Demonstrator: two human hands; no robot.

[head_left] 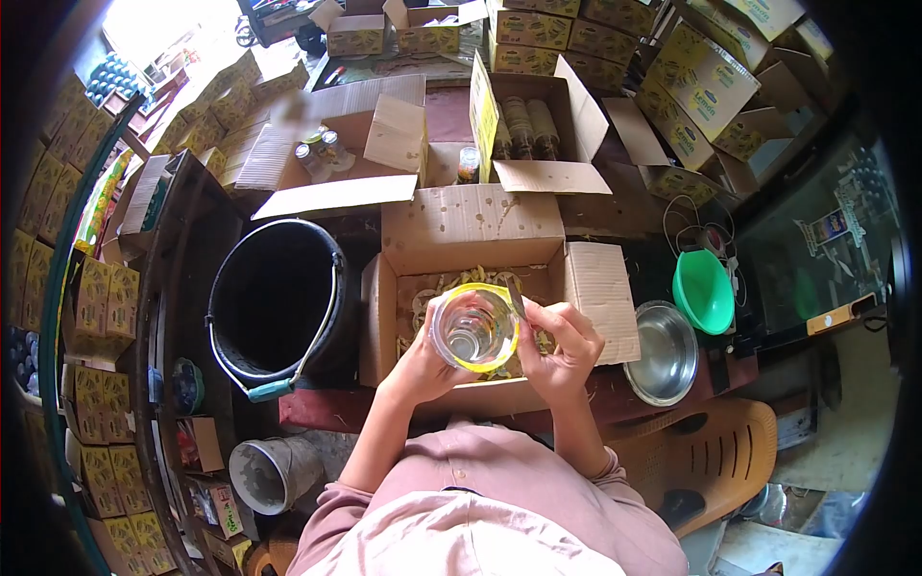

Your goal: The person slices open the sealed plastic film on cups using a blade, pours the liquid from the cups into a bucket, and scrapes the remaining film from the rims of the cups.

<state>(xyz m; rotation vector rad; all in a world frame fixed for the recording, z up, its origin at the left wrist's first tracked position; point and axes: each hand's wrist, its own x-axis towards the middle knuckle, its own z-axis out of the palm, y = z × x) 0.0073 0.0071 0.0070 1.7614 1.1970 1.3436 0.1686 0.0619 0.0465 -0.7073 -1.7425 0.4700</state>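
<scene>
My left hand [424,363] is wrapped round a clear jar [465,338], tipped so that its open mouth faces me. A yellow band [473,288] shows around the jar's side. At the jar's right edge, my right hand [560,348] pinches a thin dark blade [516,297] that looks like a small knife, its handle hidden by the fingers. The blade touches or nearly touches the yellow band; I cannot tell which. Both hands are above an open cardboard box [471,223] with curled pale and yellow scraps [420,302] inside.
A black bucket [230,317] stands left of the box. To the right are a steel bowl [663,379] and a green basin [703,293]. Behind, one carton [399,134] has several jars [322,149], another [552,178] stacked cups. A brown chair [711,451] is at right.
</scene>
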